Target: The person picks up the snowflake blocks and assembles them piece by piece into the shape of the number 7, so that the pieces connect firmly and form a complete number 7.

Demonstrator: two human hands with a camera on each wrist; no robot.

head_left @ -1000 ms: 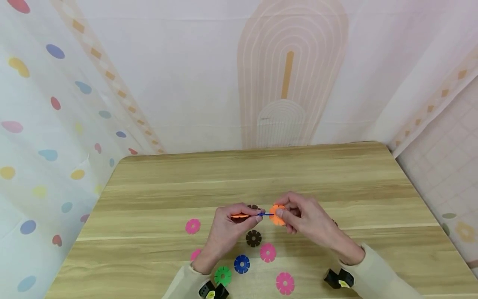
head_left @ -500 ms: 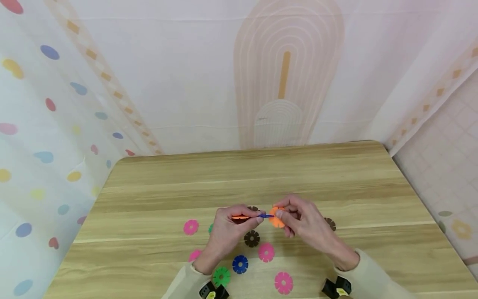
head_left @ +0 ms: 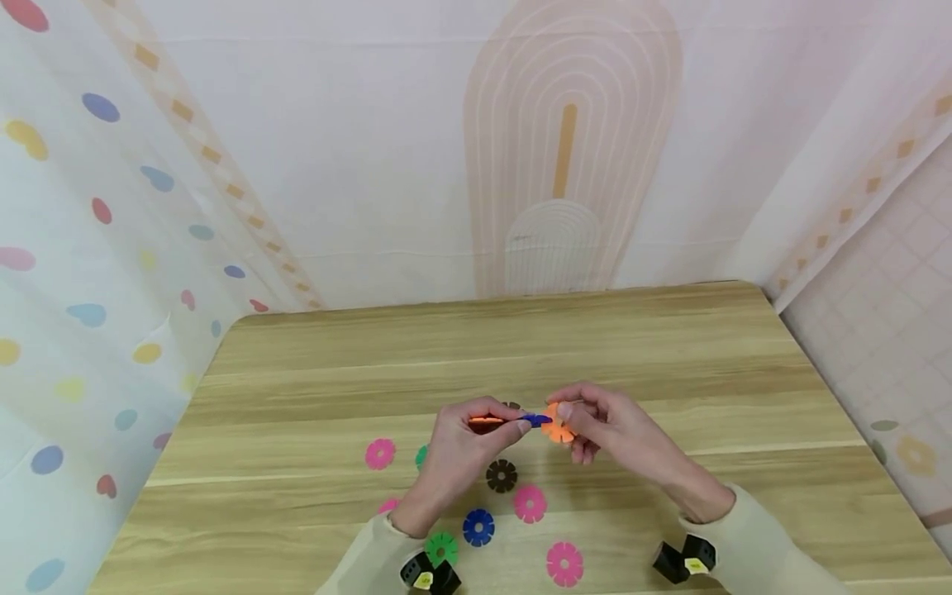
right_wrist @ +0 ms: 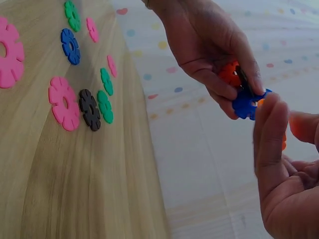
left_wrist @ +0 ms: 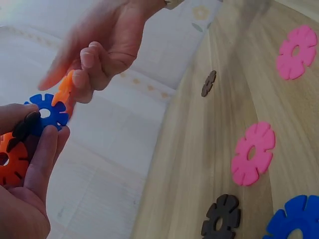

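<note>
No readable brand, label or writing anywhere; only small yellow stickers on the black wrist mounts at the bottom edge of the head view, too small to read.

Farthest left on the pale wooden surface (head_left: pixel 312 463): a flat pink plastic flower-shaped disc (head_left: pixel 380 453), with a green one (head_left: pixel 441 549) nearer the body. Next, the left hand (head_left: pixel 464 446), fingers and thumb curled, pinching a small cluster above the surface: an orange notched plastic disc (head_left: pixel 487 421), a dark brown one and a blue notched plastic disc (head_left: pixel 535 420) at the fingertips. Below the hands, lying flat: a dark brown disc (head_left: pixel 502 475), a blue disc (head_left: pixel 478 527), a pink disc (head_left: pixel 530 503) and another pink disc (head_left: pixel 564 564). To the right, the right hand (head_left: pixel 604 426), thumb and forefinger pinching a second orange notched disc (head_left: pixel 558 423) edge-on against the blue one.

Compared with half a second ago: both hands raised slightly, the blue disc more fully visible between them, the loose discs unmoved.

Left wrist view alone: the brown disc slotted in between the orange (left_wrist: pixel 11 162) and the blue (left_wrist: pixel 46 113), plus a lone brown disc near the far surface edge (left_wrist: pixel 208 83). Right wrist view alone: green discs (right_wrist: pixel 104 106) beside the black one, mostly hidden behind the left hand in the head view.
</note>
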